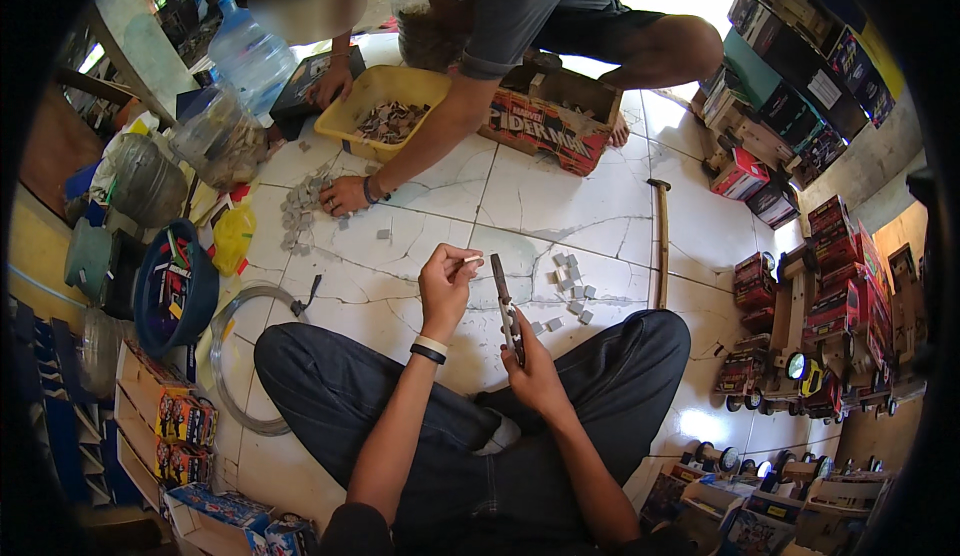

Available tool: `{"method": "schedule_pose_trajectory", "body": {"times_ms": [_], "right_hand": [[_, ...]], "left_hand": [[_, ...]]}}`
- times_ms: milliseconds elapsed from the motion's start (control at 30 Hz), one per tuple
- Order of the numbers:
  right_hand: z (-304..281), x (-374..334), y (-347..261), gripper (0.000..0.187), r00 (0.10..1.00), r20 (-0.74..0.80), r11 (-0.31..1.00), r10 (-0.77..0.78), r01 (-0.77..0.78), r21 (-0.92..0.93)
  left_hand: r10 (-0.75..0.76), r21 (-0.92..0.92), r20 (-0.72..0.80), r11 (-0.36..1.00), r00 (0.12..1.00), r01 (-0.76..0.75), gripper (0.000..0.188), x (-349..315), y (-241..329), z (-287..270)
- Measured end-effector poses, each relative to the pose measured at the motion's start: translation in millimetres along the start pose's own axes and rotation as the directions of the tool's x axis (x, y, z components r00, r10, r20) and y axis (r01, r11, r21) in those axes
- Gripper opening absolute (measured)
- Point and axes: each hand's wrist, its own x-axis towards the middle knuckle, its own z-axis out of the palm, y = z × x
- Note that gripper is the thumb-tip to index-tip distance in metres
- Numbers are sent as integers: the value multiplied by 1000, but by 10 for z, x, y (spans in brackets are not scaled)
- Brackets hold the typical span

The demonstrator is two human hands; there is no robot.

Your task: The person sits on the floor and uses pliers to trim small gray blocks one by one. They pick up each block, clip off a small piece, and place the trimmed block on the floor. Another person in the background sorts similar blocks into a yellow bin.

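Left hand (447, 281): I see it raised over the lap, grip pinching a small pale stick (472, 258) level, tip toward the pliers.
Right hand (532, 366): grip clenched on the pliers (505, 308), nose up to meet it.
Grey blocks (570, 291): loose on the floor (560, 206), just ahead, within reach.

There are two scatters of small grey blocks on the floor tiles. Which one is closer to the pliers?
The small cluster of grey blocks just beyond the pliers in the right hand. The larger pile lies farther left, beside another person's hand.
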Motion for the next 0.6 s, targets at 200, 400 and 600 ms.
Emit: {"method": "schedule_pose_trajectory", "body": {"times_ms": [200, 400, 600], "right_hand": [[22, 4, 65, 73, 999, 29, 996, 43, -45, 77], [24, 6, 98, 73, 999, 25, 995, 31, -34, 92], [-14, 0, -33, 73, 994, 55, 983, 99, -106, 151]], "left_hand": [[73, 62, 13, 995, 997, -74, 13, -19, 5, 69], [134, 90, 21, 987, 991, -136, 13, -24, -18, 77], [114, 72, 15, 991, 993, -115, 11, -24, -6, 84]]}}
